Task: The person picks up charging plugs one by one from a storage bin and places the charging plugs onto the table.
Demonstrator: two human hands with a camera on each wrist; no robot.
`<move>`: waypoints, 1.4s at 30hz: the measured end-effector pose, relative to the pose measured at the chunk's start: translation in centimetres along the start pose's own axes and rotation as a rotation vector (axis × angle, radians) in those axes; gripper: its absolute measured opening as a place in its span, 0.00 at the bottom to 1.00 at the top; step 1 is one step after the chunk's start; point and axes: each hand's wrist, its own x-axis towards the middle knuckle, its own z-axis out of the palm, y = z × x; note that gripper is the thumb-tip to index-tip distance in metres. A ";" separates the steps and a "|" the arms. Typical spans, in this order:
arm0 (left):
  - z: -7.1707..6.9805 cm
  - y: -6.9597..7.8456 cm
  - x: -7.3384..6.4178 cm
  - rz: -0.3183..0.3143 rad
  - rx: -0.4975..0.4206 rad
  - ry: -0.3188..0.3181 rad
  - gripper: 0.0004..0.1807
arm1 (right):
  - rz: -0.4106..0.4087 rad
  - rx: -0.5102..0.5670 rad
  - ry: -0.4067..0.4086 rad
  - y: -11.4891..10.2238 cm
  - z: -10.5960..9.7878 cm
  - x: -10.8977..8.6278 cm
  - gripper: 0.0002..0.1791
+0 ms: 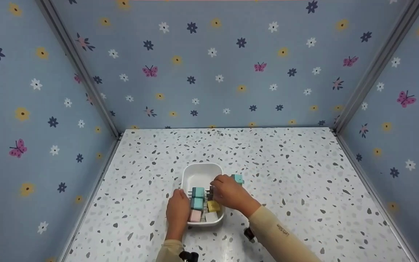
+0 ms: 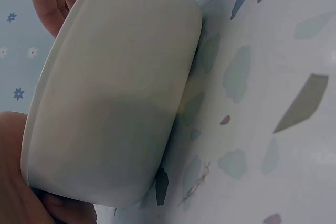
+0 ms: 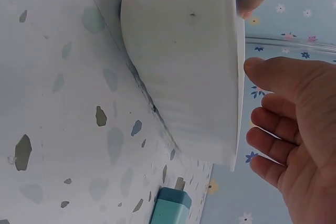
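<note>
A white plastic tub (image 1: 199, 168) stands on the speckled table. Inside lie several small plug adapters with metal prongs: teal-and-dark adapters (image 1: 198, 192), a pink adapter (image 1: 195, 215), a yellow adapter (image 1: 213, 206), a white adapter (image 1: 211, 217) and a dark adapter (image 1: 210, 193). My left hand (image 1: 178, 209) grips the tub's left rim; its thumb and a finger show at the wall (image 2: 113, 93) in the left wrist view. Over the right rim is my right hand (image 1: 229, 191), beside the dark adapter and partly hiding it. In the right wrist view its fingers (image 3: 270, 142) curl loosely around nothing.
Just right of the tub, behind my right hand, a teal adapter (image 1: 237, 178) lies on the table (image 1: 286, 163). Flower-patterned blue panels (image 1: 227, 72) rise at the back and both sides, with grey metal strips (image 1: 380, 54) along their corners.
</note>
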 end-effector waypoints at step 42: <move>0.0 -0.1 0.2 -0.022 0.003 -0.018 0.22 | 0.143 -0.043 -0.102 -0.4 2.1 0.5 0.16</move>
